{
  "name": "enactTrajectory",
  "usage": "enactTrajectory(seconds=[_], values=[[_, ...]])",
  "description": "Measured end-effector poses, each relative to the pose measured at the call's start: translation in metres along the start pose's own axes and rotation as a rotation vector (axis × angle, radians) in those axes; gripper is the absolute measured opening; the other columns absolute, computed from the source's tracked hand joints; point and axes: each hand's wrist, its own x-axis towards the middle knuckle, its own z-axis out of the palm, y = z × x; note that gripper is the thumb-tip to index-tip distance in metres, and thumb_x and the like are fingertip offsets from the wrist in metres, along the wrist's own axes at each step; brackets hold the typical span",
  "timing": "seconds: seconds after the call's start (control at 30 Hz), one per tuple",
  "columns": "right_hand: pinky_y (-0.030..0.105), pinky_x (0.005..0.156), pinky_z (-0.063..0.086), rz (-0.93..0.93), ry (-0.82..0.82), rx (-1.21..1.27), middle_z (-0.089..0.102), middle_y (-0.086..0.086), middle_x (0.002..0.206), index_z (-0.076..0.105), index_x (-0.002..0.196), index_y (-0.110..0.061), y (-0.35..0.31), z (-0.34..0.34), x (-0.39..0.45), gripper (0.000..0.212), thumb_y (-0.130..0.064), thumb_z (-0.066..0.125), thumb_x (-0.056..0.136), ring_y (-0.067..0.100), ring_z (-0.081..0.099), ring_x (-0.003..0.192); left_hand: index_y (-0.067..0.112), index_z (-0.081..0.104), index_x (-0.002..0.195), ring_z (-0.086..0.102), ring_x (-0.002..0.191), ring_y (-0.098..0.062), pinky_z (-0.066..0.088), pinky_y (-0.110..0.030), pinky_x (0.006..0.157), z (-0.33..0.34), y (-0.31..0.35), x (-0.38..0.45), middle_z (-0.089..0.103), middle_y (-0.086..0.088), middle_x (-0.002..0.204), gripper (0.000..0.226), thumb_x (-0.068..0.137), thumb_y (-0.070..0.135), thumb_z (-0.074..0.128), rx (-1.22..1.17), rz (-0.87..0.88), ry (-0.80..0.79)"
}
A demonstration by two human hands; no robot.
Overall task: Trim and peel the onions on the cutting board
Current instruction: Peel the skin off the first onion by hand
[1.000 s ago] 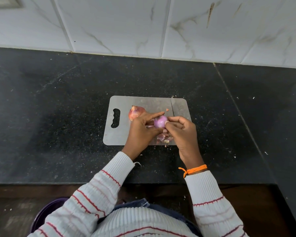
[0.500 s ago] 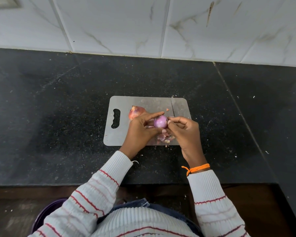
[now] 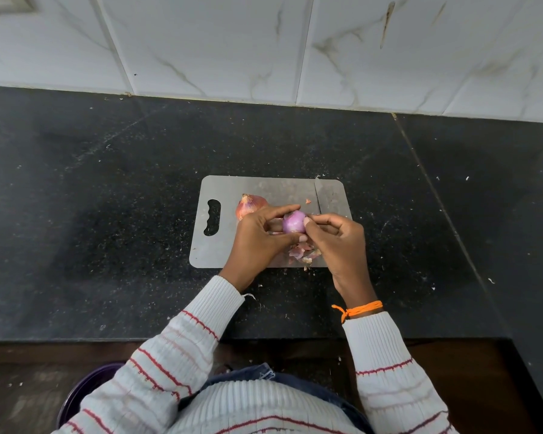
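A small purple peeled onion (image 3: 293, 222) is held just above the grey cutting board (image 3: 226, 245). My left hand (image 3: 257, 239) grips it between thumb and fingers. My right hand (image 3: 339, 239) pinches at its right side with curled fingertips. A second onion (image 3: 249, 204), still in its reddish-brown skin, lies on the board behind my left hand. Loose skin scraps (image 3: 301, 253) are piled on the board under my hands. A knife blade (image 3: 318, 195) lies along the board's right part, its handle hidden by my right hand.
The board lies on a black speckled countertop (image 3: 107, 214) with white marble tiles (image 3: 264, 42) behind. A purple round container (image 3: 85, 393) sits low at the left, below the counter edge. Tiny skin flecks dot the counter.
Both hands stayed over the board with the onion. The right hand's fingertips shifted slightly on the onion's right side; the onion has turned a little.
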Motion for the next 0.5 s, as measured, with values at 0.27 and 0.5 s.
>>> enactTrajectory(seconds=[0.27, 0.5], values=[[0.011, 0.056, 0.050, -0.073, 0.028, -0.066, 0.064, -0.014, 0.069, 0.068, 0.081, -0.012, 0.0011, 0.0003, 0.0022, 0.018, 0.005, 0.068, 0.076, -0.004, 0.064, 0.060, 0.009, 0.065, 0.115, 0.067, 0.088, -0.005, 0.055, -0.023, 0.081, 0.0007, -0.0012, 0.0004, 0.068, 0.000, 0.104, 0.051, 0.067, -0.002, 0.079, 0.026, 0.004, -0.012], [0.019, 0.063, 0.056, -0.088, 0.010, -0.096, 0.068, -0.003, 0.074, 0.071, 0.085, -0.009, 0.0053, -0.0036, 0.0023, 0.015, 0.003, 0.063, 0.082, 0.002, 0.068, 0.068, 0.010, 0.065, 0.115, 0.068, 0.090, -0.009, 0.056, -0.025, 0.081, 0.0017, -0.0022, 0.0001, 0.069, -0.003, 0.107, 0.050, 0.068, 0.001, 0.079, -0.069, -0.061, -0.027]])
